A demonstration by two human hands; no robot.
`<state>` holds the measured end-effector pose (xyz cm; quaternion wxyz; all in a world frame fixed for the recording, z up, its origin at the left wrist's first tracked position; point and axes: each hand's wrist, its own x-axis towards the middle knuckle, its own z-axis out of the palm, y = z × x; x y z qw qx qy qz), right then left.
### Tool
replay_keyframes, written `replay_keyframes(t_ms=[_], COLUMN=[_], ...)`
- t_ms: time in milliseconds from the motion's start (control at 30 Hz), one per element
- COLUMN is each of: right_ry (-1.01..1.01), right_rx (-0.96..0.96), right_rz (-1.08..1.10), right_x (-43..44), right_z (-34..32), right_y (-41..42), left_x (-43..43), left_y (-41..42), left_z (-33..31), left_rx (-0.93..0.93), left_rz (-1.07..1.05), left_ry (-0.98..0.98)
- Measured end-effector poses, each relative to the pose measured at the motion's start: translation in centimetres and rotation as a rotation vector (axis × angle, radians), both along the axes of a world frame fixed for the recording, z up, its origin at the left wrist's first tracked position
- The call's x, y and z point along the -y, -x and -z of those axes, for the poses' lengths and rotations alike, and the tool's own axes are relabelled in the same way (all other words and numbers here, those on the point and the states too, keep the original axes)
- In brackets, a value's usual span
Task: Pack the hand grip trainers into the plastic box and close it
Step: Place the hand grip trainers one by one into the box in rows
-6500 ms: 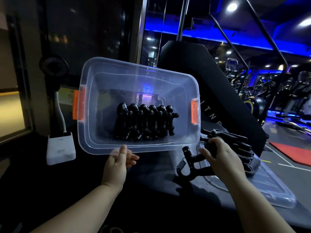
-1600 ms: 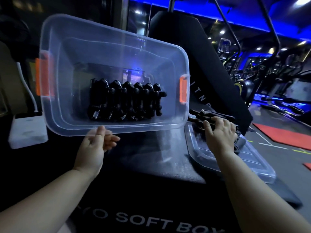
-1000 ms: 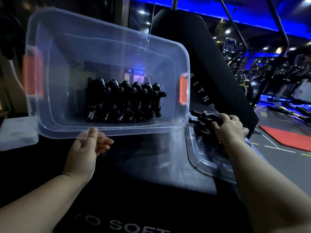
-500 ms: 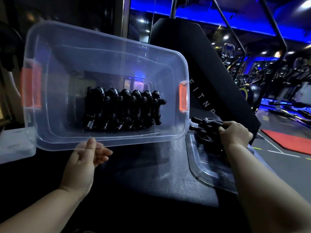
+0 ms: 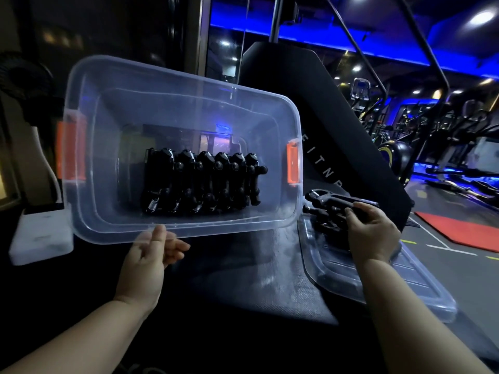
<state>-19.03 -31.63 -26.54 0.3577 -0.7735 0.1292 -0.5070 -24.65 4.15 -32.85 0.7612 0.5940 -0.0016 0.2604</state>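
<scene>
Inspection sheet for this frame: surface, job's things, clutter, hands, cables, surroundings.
Surface: dark padded mat.
Job's things: clear plastic box tilted toward camera, row of black grip trainers inside; lid lying flat at right, carrying a trainer pile.
Clutter: white block.
Hands: left hand holds the box's near rim; right hand grips a loose trainer.
Cables: white cable.
Surroundings: gym machines, blue lighting.

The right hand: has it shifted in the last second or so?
Yes. The right hand has lifted a grip trainer off the pile on the lid, fingers now curled around it.
</scene>
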Motion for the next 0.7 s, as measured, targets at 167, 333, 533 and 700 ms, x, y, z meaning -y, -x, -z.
replay_keyframes(t_ms=[167,333,533,700], right_ry=[-0.082,-0.213,-0.379,-0.418], right_rx=[0.090,0.083,0.146,0.152], right_rz=[-0.108,-0.208,-0.431,-0.547], right_x=[-1.1,-1.5,-2.6,-5.1], right_z=[1.0,2.4,2.9,2.0], right_y=[2.2,3.7,5.3,5.9], left_x=[-0.1,-0.1,-0.1,-0.2], left_y=[-0.2,-0.2,-0.2,-0.3], left_z=[0.1,0.1,0.2,0.2], left_rx=[-0.001,0.000,0.011,-0.009], left_rz=[0.006,0.020,0.026,0.014], left_ry=[0.002,-0.001,0.006,0.000])
